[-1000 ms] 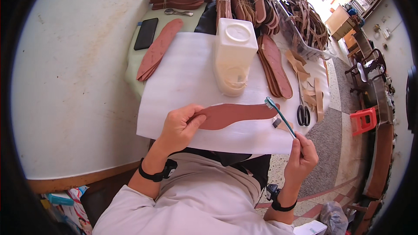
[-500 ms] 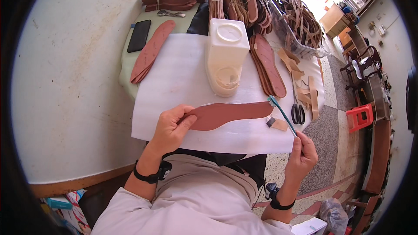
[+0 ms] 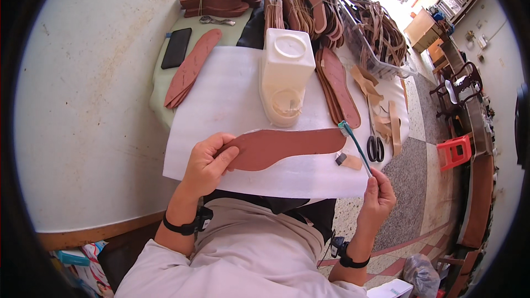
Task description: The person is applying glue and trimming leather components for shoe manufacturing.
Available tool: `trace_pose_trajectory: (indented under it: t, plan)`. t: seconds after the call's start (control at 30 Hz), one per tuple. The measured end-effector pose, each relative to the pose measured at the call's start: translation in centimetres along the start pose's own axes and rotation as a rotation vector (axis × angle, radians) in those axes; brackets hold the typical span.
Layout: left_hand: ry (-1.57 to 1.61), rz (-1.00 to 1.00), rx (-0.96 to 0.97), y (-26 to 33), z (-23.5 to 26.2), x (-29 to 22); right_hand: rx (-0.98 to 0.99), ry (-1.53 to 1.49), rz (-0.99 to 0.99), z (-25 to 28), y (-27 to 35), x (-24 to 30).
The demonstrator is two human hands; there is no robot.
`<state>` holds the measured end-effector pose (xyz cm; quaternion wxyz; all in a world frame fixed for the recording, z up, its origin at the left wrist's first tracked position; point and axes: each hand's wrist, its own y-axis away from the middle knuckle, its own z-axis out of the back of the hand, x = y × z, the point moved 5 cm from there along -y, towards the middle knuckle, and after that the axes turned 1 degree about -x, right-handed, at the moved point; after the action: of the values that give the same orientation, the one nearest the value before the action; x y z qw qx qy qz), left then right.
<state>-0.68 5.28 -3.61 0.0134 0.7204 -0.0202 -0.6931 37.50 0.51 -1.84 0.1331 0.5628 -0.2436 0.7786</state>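
At the centre of the frame, the left hand (image 3: 207, 164) pinches the heel end of a brown shoe insole (image 3: 287, 146), fingers closed on it above the white foam sheet (image 3: 221, 105). The right hand (image 3: 378, 201), lower right, grips a teal toothbrush (image 3: 355, 146), its bristles touching the insole's toe end, below the white plastic jug (image 3: 287, 74).

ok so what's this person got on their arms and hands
Both hands are bare, no gloves. The left hand has a black wrist strap with a small black unit on it; the right hand has a similar black strap. Light beige sleeves cover the upper arms.
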Motion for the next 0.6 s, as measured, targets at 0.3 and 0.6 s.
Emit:
trace_pose_trajectory:
  t: [0.3,0.6]
  plan:
    - [0.061,0.061,-0.002,0.3,0.5,0.3,0.053,-0.217,-0.098,0.1,-0.3,-1.3]
    - [0.142,0.119,-0.057,0.5,0.7,-0.2,-0.014,-0.270,-0.097,1.0,-0.3,-1.8]
